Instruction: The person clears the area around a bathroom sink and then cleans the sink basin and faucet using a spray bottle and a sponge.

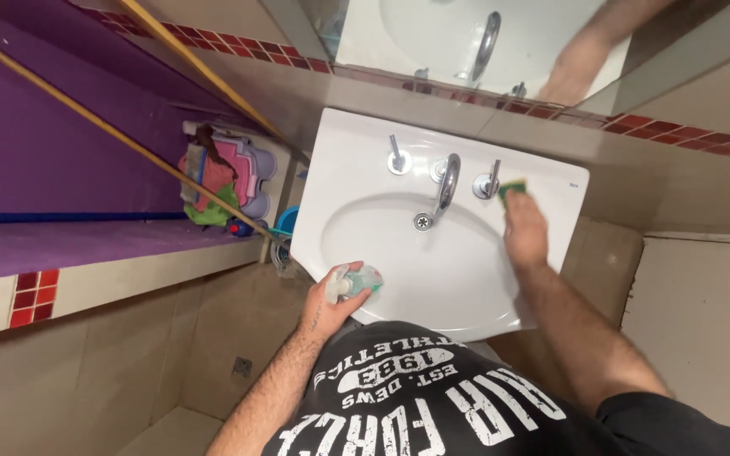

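I look straight down at a white washbasin (pixel 542 181) with a chrome spout (pixel 447 181) and two chrome tap handles. My right hand (pixel 524 230) presses a green sponge (pixel 513 188) on the basin's top ledge, right beside the right tap handle (pixel 488 181). My left hand (pixel 333 306) rests at the basin's front left rim and grips a clear bottle of greenish liquid (pixel 355 282) lying on its side. The basin bowl holds nothing else.
A mirror (pixel 466 38) hangs above the basin and reflects the spout and my arm. A bin of pink, purple and green items (pixel 221 181) stands left of the basin. Purple wall and red tile trim run along the left. Beige tiled floor lies below.
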